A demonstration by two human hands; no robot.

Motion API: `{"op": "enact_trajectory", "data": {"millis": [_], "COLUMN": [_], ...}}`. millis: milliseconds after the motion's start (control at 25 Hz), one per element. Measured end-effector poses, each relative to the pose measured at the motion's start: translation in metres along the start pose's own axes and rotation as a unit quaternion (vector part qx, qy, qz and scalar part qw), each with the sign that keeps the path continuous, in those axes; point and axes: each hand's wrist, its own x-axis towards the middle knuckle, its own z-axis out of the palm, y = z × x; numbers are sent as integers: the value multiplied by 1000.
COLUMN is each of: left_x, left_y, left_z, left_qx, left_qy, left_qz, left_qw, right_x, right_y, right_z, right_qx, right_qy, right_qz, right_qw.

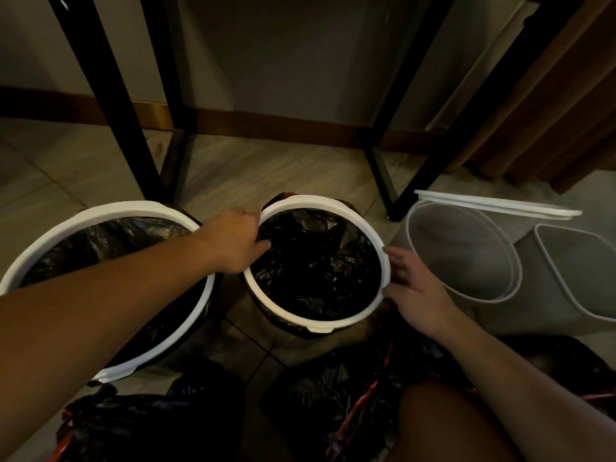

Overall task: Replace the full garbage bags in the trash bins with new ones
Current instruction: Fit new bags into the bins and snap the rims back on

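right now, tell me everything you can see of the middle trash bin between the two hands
The middle bin is round and upright on the tiled floor, between a larger lined bin and an unlined pale bin. A white plastic ring sits on its mouth, holding a crinkled black bag that lines the inside and spills over the wall. The left hand grips the ring's left edge; the right hand rests straight fingers against its right edge.
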Motion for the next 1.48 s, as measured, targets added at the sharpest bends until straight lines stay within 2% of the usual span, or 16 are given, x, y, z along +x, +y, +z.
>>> {"op": "enact_trajectory", "data": {"millis": [120, 280, 400, 520, 640, 1040, 1120, 1200, 1280, 1360, 1480], "left_x": [-3, -8, -14, -15, -14, -16, -16, -13, -4, 6, 14], "left_y": [11, 24, 36, 43, 41, 37, 37, 36, 33, 26, 15], "left_z": [9, 20, 34, 44, 46, 52, 49, 42, 25, 1, -26], "left_qx": [-15, -31, -5, 13, 7, -53, -65, -89, -75, -3, 34], "left_qy": [32, 38, 38, 37, 37, 63, 57, 50, 30, 25, 1], "left_qz": [-9, -32, -37, -34, -28, -23, -22, -16, -19, -11, -11], "left_qw": [999, 998, 999, 999, 999, 996, 996, 995, 997, 1000, 999], "right_x": [-1, 0, 0, 5, 8, 10, 4, 5, 24, 57, 117], "right_y": [1, 8, 10, 11, 16, 15, 4, -11, -27, -44, -46], "right_z": [1, 5, 11, 15, 16, 13, 15, 22, 37, 60, 92], "right_qx": [-67, -90, -157, -254, -349, -427, -460, -478, -467, -463, -476], "right_qy": [-14, -78, -115, -88, -55, -106, -59, 3, -26, -106, -190], "right_qz": [4, -20, -27, -45, -103, -72, -121, -226, -267, -171, 35], "right_qw": [998, 993, 981, 962, 930, 895, 878, 849, 842, 863, 858]}}
